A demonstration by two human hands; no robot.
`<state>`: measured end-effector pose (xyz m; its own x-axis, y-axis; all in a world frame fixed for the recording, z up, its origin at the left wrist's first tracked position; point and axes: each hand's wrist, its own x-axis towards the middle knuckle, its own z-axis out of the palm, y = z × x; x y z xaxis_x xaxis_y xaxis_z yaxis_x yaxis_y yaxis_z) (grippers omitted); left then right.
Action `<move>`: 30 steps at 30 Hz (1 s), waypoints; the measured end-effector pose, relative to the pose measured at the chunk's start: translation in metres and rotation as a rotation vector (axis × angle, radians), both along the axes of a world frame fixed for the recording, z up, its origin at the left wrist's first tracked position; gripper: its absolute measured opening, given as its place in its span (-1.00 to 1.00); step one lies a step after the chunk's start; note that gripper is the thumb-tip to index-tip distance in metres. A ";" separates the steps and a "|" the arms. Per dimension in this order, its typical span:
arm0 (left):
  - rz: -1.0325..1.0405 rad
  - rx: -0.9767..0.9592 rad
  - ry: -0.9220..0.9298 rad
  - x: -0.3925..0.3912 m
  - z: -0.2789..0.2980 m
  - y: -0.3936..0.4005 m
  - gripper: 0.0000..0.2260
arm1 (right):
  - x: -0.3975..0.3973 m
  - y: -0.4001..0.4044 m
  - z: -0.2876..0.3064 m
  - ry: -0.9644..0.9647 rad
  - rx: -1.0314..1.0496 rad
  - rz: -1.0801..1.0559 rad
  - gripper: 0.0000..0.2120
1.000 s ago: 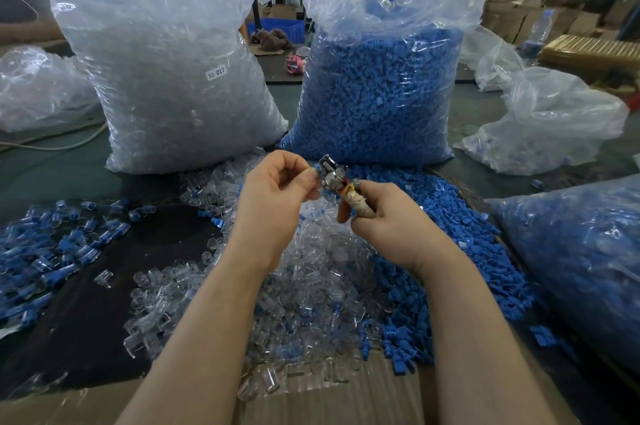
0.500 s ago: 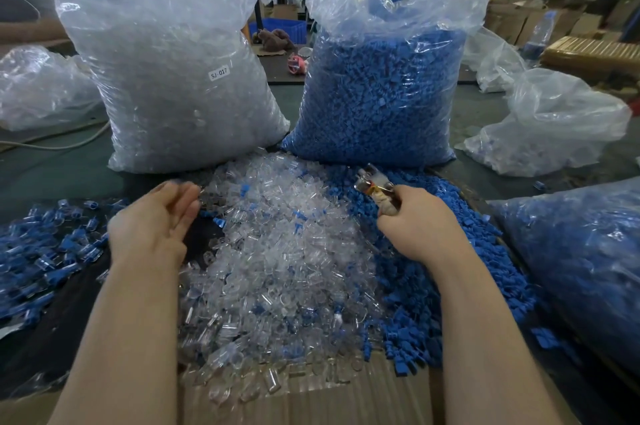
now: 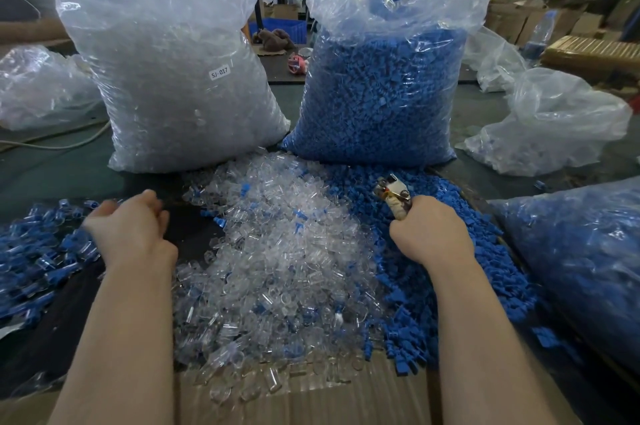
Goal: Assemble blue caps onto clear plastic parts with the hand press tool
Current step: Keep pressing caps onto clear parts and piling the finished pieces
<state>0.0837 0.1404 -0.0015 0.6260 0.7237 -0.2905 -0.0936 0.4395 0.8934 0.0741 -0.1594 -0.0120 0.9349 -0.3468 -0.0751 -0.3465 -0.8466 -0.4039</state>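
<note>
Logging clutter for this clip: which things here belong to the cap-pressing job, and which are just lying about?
Job: press tool in right hand; clear parts; blue caps; finished pieces by left hand.
Lying about: water bottle; cable; blue crate.

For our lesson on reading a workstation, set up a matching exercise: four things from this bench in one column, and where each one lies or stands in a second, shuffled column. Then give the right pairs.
Things
1. hand press tool
2. bag of clear parts
3. bag of blue caps
4. pile of assembled pieces

Places
A. standing at the back, on the right of the two tall bags
B. on the dark mat at the left edge
C. gripped in the right hand
D. standing at the back, with a white label SJ-017

Pairs: 1-C, 2-D, 3-A, 4-B
</note>
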 end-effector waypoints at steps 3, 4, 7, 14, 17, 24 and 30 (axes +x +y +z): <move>-0.433 0.517 0.267 0.003 -0.005 -0.010 -0.76 | 0.000 0.002 -0.001 0.001 -0.022 -0.021 -0.85; -0.573 0.657 0.354 0.004 -0.007 -0.015 -0.78 | -0.001 0.004 -0.002 0.014 -0.032 -0.018 -0.84; -0.813 1.059 0.672 0.002 -0.011 -0.029 -0.59 | -0.002 0.008 -0.003 0.050 -0.063 0.005 -0.79; -0.781 1.128 0.560 0.001 -0.010 -0.040 -0.87 | -0.003 0.011 -0.002 0.037 -0.065 0.021 -0.80; -0.744 1.070 0.450 -0.002 -0.004 -0.041 -0.89 | -0.002 0.011 -0.002 0.026 -0.057 0.008 -0.82; -0.841 0.995 0.253 -0.004 -0.001 -0.055 -0.92 | 0.000 0.010 -0.003 0.044 -0.061 0.001 -0.81; -0.874 0.806 0.032 -0.004 0.000 -0.079 -0.90 | 0.001 0.007 -0.003 0.050 -0.058 -0.029 -0.79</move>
